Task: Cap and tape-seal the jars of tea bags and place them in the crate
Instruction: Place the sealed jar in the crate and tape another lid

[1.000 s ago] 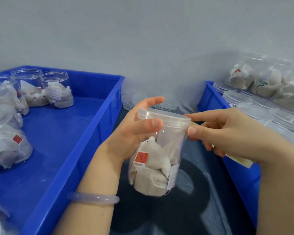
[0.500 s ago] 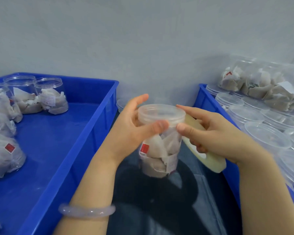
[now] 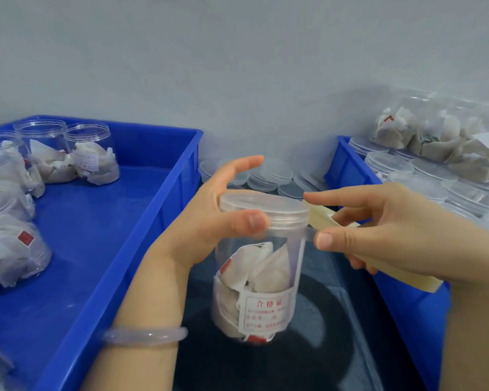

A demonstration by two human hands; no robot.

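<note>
Head view: the jar (image 3: 259, 266) of tea bags is off the tabletop, held up between the two blue crates and nearer the left crate (image 3: 116, 277). The left hand (image 3: 209, 221) grasps it at the neck. The thumb presses just under the lid (image 3: 263, 206) and the fingers wrap behind, likely to pin the tape's start and steady the jar for turning. The right hand (image 3: 393, 230) has its lower fingers clenched round the cream tape roll (image 3: 321, 217) just beside the lid. Its forefinger points at the rim and its thumb sits by a clear strip (image 3: 308, 232) running to the neck — so I judge sealing is in hand, with crating to follow.

The jar stands nearly upright, lid up and base down toward the viewer — its long axis close to vertical, its printed label facing the camera. Other jars already sit in the left crate, and loose lids (image 3: 268, 176) lie behind.
</note>
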